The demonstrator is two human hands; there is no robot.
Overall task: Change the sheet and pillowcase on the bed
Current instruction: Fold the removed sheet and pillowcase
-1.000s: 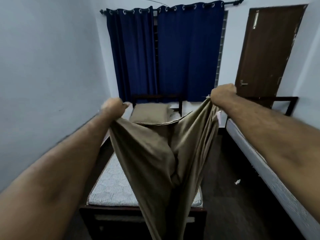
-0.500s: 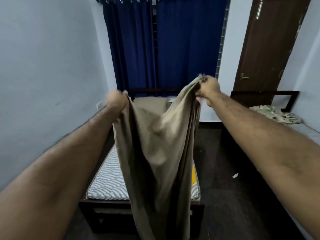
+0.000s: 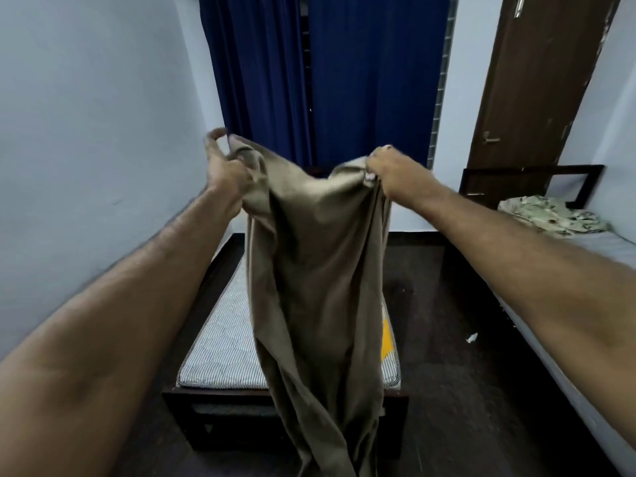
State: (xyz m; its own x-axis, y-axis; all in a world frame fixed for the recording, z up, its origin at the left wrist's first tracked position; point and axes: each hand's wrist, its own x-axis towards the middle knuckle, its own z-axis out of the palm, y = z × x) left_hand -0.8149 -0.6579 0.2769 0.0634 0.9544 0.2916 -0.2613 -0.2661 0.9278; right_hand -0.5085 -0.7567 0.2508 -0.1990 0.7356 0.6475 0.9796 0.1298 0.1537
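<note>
Holding a khaki sheet [image 3: 316, 270] up by its top edge — left hand [image 3: 225, 173] and right hand [image 3: 392, 173] each gripping a bunched corner, cloth hanging over the foot of the bed [image 3: 220, 349], striped mattress bare, blue curtains [image 3: 327, 74] behind.

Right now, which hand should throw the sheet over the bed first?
Probably the left hand. It grips the sheet higher, on the wall side, roughly above the bare mattress. The right hand grips its corner lower, toward the floor side, so it would likely follow.
</note>
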